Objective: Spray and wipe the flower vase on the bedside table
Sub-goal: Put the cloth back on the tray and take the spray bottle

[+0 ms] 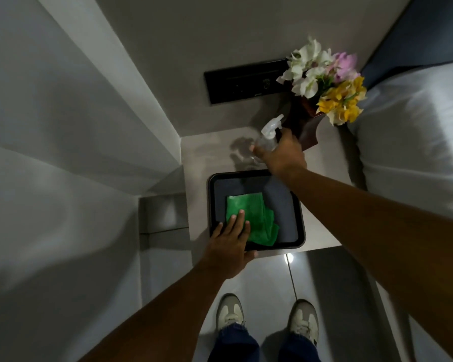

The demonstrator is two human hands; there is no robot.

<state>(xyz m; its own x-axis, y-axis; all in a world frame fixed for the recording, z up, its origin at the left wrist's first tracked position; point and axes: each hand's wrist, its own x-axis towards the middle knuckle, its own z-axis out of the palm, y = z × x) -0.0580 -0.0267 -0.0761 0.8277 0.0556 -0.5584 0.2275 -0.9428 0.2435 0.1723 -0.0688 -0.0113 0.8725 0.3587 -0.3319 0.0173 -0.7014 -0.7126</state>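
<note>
A dark brown vase (pixel 307 131) with white, pink and yellow flowers (pixel 327 82) stands at the back right of the pale bedside table (pixel 209 152). My right hand (pixel 281 154) grips a clear spray bottle (pixel 268 134), its nozzle raised just left of the vase. A green cloth (pixel 256 216) lies folded in a black tray (pixel 297 212) at the table's front. My left hand (pixel 230 241) rests flat on the cloth's near left corner and the tray rim, fingers spread.
A black switch panel (pixel 243 83) is set in the wall behind the vase. A bed with white bedding (pixel 413 142) lies close on the right. A grey wall stands to the left. My shoes (pixel 267 320) are on the tiled floor below.
</note>
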